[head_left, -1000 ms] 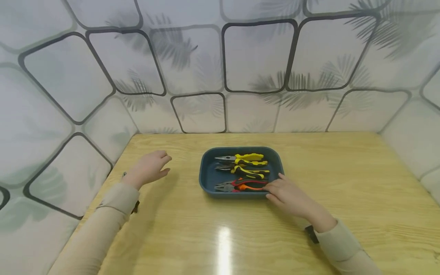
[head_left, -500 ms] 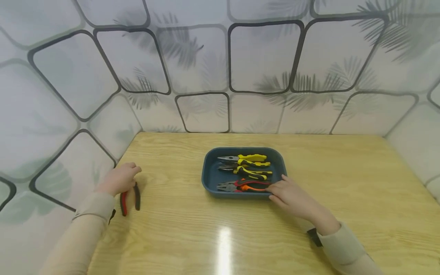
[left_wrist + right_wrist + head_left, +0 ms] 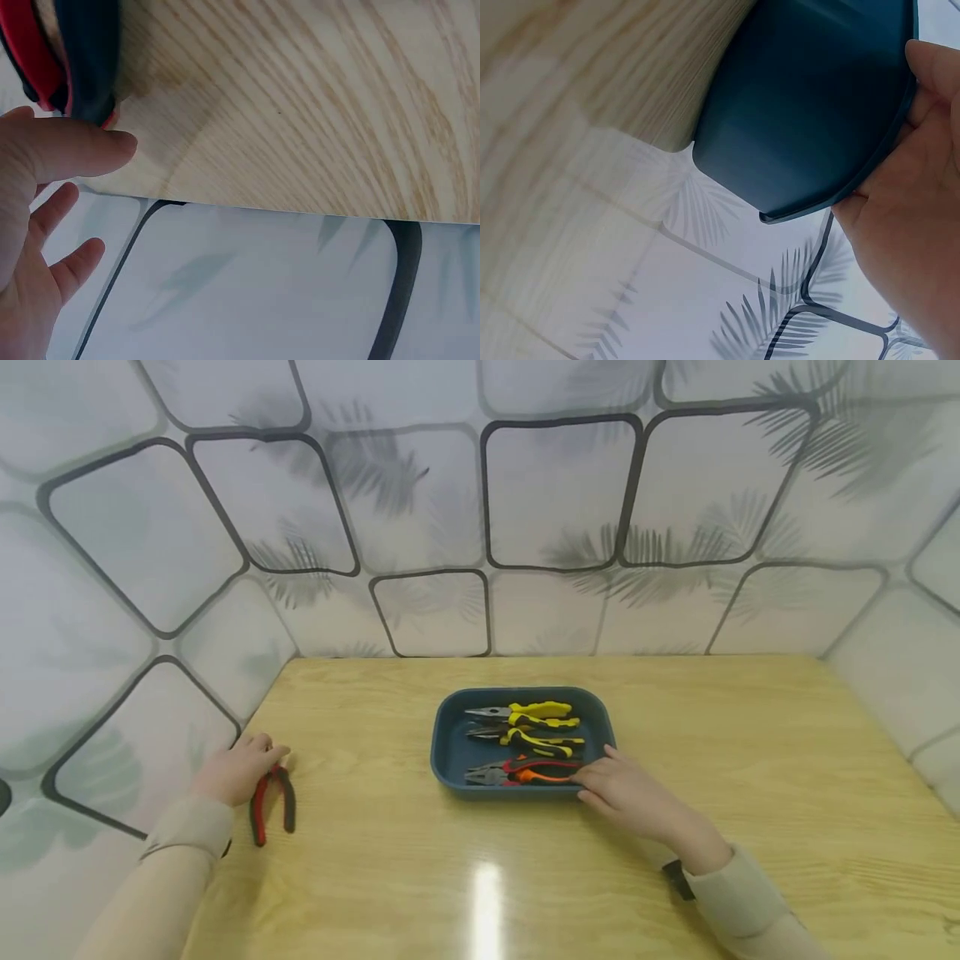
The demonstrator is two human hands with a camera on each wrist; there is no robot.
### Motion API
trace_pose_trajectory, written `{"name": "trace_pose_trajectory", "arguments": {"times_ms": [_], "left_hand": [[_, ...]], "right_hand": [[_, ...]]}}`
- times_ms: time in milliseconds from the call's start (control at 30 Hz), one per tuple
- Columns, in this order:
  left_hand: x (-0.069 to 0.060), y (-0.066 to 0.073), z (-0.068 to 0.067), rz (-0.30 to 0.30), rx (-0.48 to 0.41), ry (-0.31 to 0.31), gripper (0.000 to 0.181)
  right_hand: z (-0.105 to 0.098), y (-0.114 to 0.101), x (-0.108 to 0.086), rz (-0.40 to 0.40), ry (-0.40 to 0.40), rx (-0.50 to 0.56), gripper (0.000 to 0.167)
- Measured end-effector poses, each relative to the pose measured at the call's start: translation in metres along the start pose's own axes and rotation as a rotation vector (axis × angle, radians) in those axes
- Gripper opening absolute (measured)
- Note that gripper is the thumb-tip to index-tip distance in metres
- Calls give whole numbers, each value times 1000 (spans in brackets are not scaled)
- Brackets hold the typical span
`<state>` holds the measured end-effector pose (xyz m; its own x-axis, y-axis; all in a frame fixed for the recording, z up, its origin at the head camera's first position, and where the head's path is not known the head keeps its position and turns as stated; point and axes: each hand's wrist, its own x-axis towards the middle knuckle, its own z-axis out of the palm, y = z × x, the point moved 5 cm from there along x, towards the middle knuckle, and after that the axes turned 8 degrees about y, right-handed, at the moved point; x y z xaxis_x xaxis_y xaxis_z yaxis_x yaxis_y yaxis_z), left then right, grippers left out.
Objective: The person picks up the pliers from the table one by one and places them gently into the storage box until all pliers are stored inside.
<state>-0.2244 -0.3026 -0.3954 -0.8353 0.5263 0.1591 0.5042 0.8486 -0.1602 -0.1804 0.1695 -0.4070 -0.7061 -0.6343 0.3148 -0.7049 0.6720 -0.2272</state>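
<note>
At the table's left edge lie red-and-black-handled pliers [image 3: 259, 814], handles toward me. My left hand [image 3: 232, 772] pinches their head between thumb and index finger, hiding it; the other fingers stay spread in the left wrist view, where the pliers' handles [image 3: 90, 60] show close up. My right hand [image 3: 637, 797] grips the near right corner of a blue tray [image 3: 447, 764], fingers at its rim. Inside the tray are yellow long-nose pliers [image 3: 551, 709], black-and-yellow pliers [image 3: 536, 746] and red-and-orange combination pliers [image 3: 491, 775]. The right wrist view shows the tray's outer side [image 3: 802, 112].
A wooden table [image 3: 390, 860] carries everything, with a bright light reflection near its front. Patterned fabric walls [image 3: 555, 493] close in the back, left and right sides. The left wall stands right beside the pliers and my left hand.
My left hand has moved left and down from beside the tray onto the pliers at the table's edge, uncovering their handles. My right hand has stayed at the tray's corner.
</note>
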Motion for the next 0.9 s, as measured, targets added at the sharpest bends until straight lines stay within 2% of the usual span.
{"name": "trace_pose_trajectory", "arguments": {"times_ms": [133, 300, 467, 767, 900], "left_hand": [[-9, 4, 2, -19, 21, 2, 35], [-12, 6, 3, 0, 40, 9, 31], [-9, 3, 8, 24, 44, -2, 30], [-4, 5, 7, 43, 28, 4, 25], [-2, 3, 8, 53, 14, 35, 23]], "right_hand": [[5, -2, 0, 5, -17, 14, 24], [5, -3, 0, -8, -5, 18, 24], [5, -3, -1, -5, -5, 20, 24], [2, -2, -2, 10, -3, 30, 24], [2, -1, -2, 11, -1, 23, 24]]}}
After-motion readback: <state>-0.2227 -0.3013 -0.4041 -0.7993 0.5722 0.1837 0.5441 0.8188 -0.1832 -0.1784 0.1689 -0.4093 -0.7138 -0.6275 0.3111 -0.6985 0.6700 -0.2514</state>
